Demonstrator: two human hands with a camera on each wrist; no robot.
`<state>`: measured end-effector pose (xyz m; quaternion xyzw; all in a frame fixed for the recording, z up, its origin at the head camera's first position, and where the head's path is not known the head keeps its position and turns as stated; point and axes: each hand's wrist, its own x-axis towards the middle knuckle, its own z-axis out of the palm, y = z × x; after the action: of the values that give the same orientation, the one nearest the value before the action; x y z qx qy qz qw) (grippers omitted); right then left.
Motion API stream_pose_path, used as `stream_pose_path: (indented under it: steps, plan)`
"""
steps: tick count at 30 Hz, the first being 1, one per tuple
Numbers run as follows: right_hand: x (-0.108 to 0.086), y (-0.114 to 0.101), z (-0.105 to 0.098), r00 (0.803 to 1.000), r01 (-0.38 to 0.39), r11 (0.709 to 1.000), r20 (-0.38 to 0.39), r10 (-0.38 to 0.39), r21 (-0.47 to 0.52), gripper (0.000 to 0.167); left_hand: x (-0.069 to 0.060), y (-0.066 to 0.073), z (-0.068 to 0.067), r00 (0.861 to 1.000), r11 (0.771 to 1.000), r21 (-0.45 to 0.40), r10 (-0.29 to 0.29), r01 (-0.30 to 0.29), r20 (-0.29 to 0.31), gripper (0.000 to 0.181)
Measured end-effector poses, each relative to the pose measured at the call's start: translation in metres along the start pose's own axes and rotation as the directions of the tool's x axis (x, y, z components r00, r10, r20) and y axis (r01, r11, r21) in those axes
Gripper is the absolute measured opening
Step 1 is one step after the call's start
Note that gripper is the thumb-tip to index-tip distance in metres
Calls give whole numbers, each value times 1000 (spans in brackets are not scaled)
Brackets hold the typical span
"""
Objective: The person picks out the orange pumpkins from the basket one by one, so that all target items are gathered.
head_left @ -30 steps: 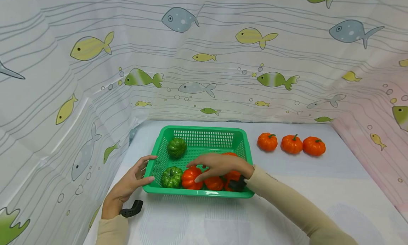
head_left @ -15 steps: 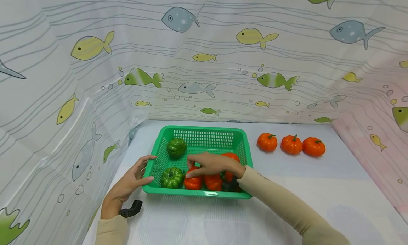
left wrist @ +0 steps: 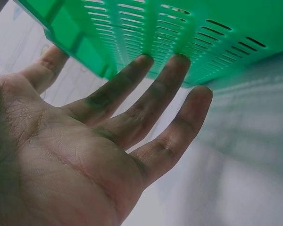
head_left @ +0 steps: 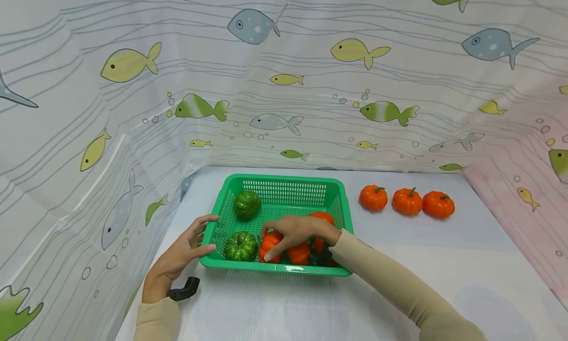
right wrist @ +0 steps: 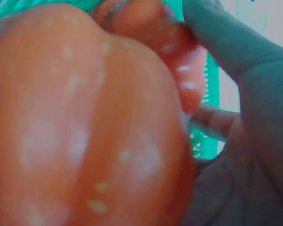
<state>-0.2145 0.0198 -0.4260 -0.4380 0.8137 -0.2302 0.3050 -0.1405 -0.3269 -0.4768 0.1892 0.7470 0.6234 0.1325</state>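
In the head view we see the red pumpkin (head_left: 271, 241) low in the centre of the frame, inside the basket (head_left: 288, 177) and close to its near wall. The right hand (head_left: 296, 229) is the nearer one: it reaches in from the lower right and lies over the pumpkin's top and right side, thumb on the near side, fingers on the far side. We read this as a pinch; the right wrist view also shows a pumpkin between thumb and fingers, though one close to the lens blocks much.

The left hand (head_left: 184, 244) sits at the basket's left edge, thumb and fingers wide apart, holding no pumpkin. In the left wrist view its fingers stretch to the slotted wall; how hard they press we cannot tell.

The pumpkin is nearly round, so we find no clear long axis; the basket's runs left to right. We judge that the tight fit matters most: a green pumpkin (head_left: 241, 246) just beside it on the left, another red pumpkin (head_left: 299, 254) on the right, and more room towards the upper middle. Three orange pumpkins (head_left: 407, 202) stand on the bench (head_left: 448, 262) at right.
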Motion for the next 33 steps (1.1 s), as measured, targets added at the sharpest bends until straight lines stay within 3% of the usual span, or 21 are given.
stream_pose_path:
  steps: [6,16,22,33]
  plan:
    - [-2,-2,-1,995,65,998,-70,-63,20,51,0,0,1,1000,1000,7,-8,8,-9,67]
    - [-17,-7,-10,972,95,995,-213,-101,-39,69,0,-2,1,1000,1000,9,-6,6,-8,67]
    - [-29,-7,-18,953,93,990,-280,-118,-102,72,0,-1,0,1000,1000,10,-2,2,-2,67]
    - [-64,-1,-31,909,88,993,-403,-111,-77,65,1,-3,-1,1000,1000,2,3,-3,11,67]
